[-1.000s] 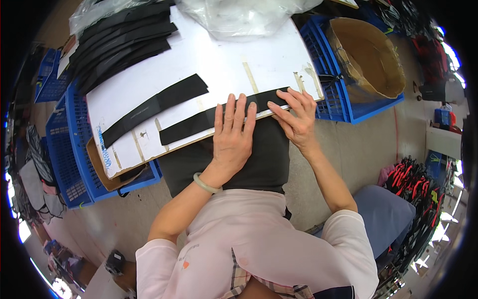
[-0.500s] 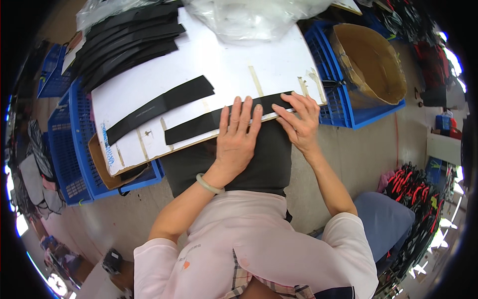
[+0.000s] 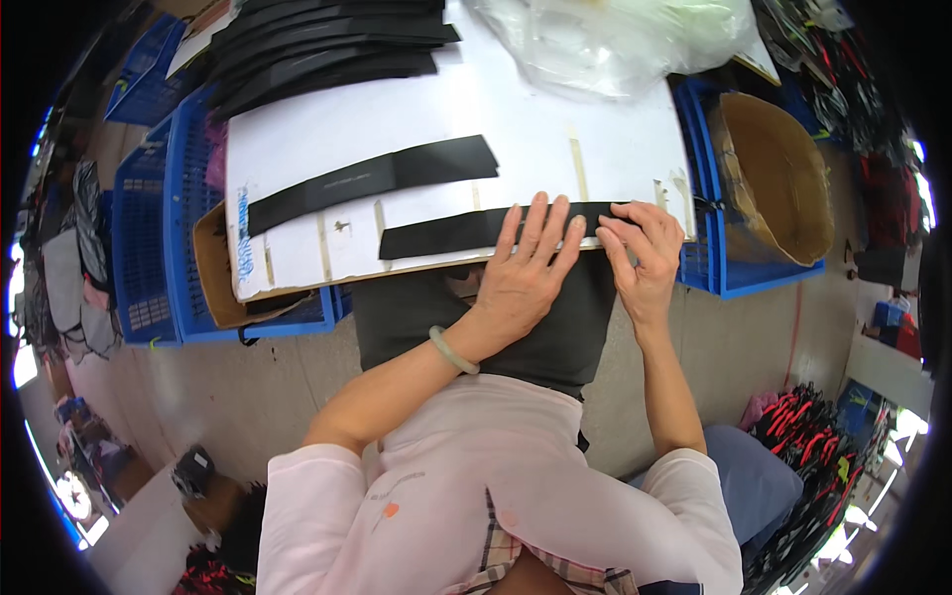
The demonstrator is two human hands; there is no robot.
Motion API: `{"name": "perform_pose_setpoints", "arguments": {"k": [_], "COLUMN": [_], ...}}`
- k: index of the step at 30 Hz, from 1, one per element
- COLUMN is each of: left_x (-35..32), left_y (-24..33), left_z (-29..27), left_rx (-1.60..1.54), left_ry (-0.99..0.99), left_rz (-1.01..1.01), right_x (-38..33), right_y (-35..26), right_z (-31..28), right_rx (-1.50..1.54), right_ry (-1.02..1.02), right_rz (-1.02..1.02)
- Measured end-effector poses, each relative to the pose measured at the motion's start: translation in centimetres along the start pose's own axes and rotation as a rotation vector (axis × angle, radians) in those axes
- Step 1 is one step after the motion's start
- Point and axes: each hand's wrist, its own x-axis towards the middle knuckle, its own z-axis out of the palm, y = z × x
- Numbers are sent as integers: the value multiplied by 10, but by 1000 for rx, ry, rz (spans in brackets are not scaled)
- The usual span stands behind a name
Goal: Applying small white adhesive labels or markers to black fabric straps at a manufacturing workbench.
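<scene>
A long black fabric-like strip [image 3: 441,234] lies along the near edge of the white tabletop [image 3: 535,144]. My left hand [image 3: 524,283] rests on it, palm down, with the fingers stretched out and slightly apart. At the strip's right end my right hand [image 3: 645,256] has its fingers bent, thumb and fingertips closing on the end of the strip. Exactly how the fingertips grip there is partly hidden. Another black strip [image 3: 372,180], with small pale printing, lies apart, farther back and to the left.
A fanned stack of black strips [image 3: 327,48] fills the far left of the tabletop. Clear plastic sheeting [image 3: 615,45] lies at the far right. Blue crates [image 3: 149,238] stand left of the table; a cardboard-lined container [image 3: 769,183] sits in a blue crate on the right.
The view has shifted, so the table sits farther right in the picture. Both hands stay on the same strip, with little visible change in their pose.
</scene>
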Motion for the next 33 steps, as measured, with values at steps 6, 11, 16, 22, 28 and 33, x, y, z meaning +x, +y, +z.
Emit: {"name": "perform_pose_setpoints", "arguments": {"k": [6,11,16,22,28,33], "left_x": [10,-13,-2,0,1,1], "left_y": [11,6,1,3,3,1], "left_z": [9,19,-2,6,9,8], "left_rx": [-241,-20,46,37,64,75], "left_ry": [158,-67,-54,-33,-48,-52], "left_rz": [-191,31,26,37,45,50], "right_x": [58,75,63,70,76,75], "right_y": [-72,-60,31,51,70,80], "right_z": [35,26,-27,-26,-28,-30], "right_rx": [297,231,40,116,171,255], "right_ry": [-275,-284,-547,-720,-797,-812], "right_rz": [-254,-172,246,354,317,288]}}
